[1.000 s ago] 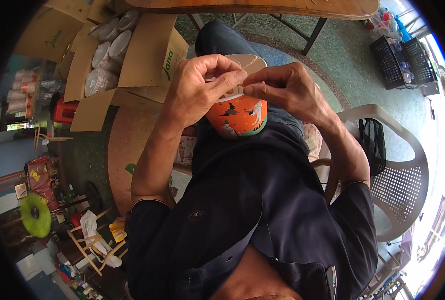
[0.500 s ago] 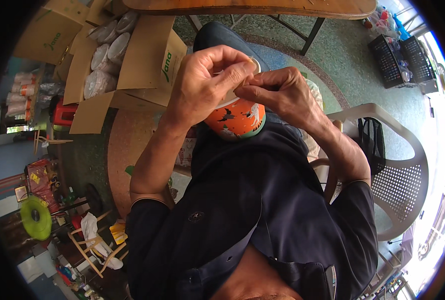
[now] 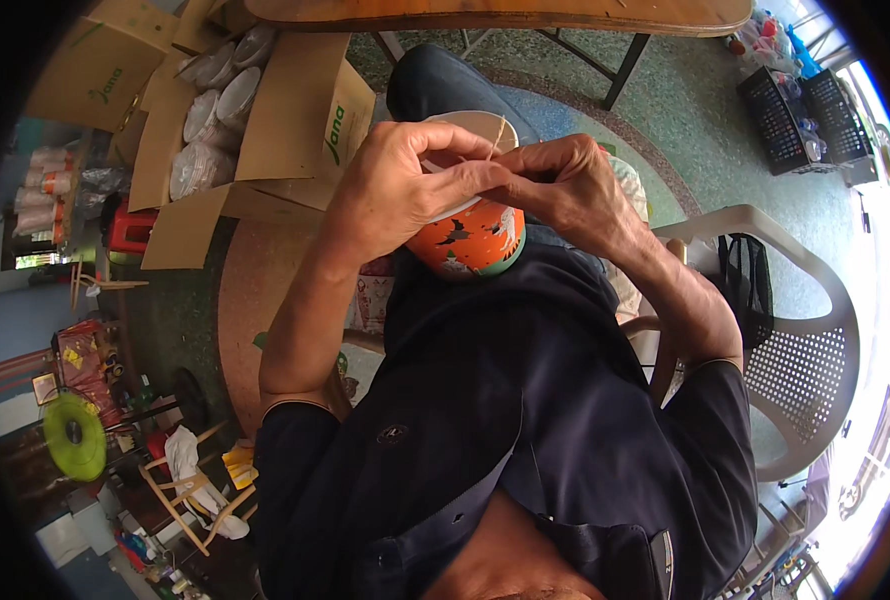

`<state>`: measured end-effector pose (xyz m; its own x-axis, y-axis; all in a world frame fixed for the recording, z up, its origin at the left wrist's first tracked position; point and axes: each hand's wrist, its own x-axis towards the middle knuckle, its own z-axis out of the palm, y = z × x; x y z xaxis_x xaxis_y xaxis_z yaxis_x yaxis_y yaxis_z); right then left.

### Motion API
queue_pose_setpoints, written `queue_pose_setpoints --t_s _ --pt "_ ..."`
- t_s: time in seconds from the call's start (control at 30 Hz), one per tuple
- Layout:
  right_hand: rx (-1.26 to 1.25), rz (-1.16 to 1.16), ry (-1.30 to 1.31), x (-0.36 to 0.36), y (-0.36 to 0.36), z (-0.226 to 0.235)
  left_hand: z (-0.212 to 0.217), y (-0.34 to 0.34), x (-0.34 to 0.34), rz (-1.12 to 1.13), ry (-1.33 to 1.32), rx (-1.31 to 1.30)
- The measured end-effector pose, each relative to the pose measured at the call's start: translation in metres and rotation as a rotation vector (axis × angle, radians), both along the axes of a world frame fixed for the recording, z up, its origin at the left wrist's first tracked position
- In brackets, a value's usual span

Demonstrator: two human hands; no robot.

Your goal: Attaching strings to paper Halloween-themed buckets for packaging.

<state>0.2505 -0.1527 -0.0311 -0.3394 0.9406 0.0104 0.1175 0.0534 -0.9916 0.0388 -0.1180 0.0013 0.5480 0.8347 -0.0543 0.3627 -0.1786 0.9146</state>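
Note:
An orange paper bucket [image 3: 455, 243] with a white rim, dark and white animal pictures and a green base rests on my lap against my dark shirt. Above its mouth my left hand [image 3: 400, 190] and my right hand [image 3: 570, 190] meet, the fingertips of both closed in pinches. From between them a thin straw-coloured strand [image 3: 498, 133] sticks up; its lower part is hidden by the fingers. Which hand carries more of it I cannot make out. My hands cover much of the bucket's rim, and little of its inside shows.
An open cardboard box [image 3: 300, 110] of stacked, wrapped containers [image 3: 205, 118] stands to the left. Ahead is a wooden table [image 3: 495, 12]. On the right are a plastic chair [image 3: 800, 350] with a black mesh bag [image 3: 745, 285] and black crates [image 3: 775, 120]. A green fan [image 3: 75, 437] is far left.
Both hands have shifted slightly, the left one lower, and their fingertips have drawn together. More of the bucket's far rim shows, and the strand now stands up clearly between the fingers.

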Motion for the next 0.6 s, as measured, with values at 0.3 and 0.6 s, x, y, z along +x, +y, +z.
queue_pose_setpoints --t_s 0.3,0.6 --pt "0.117 0.013 -0.039 0.006 0.0 0.005 -0.016 0.001 0.008 0.095 -0.319 -0.062" --pt "0.521 0.096 -0.269 0.056 0.012 0.019 -0.014 0.004 0.0 -0.099 -0.395 -0.32"
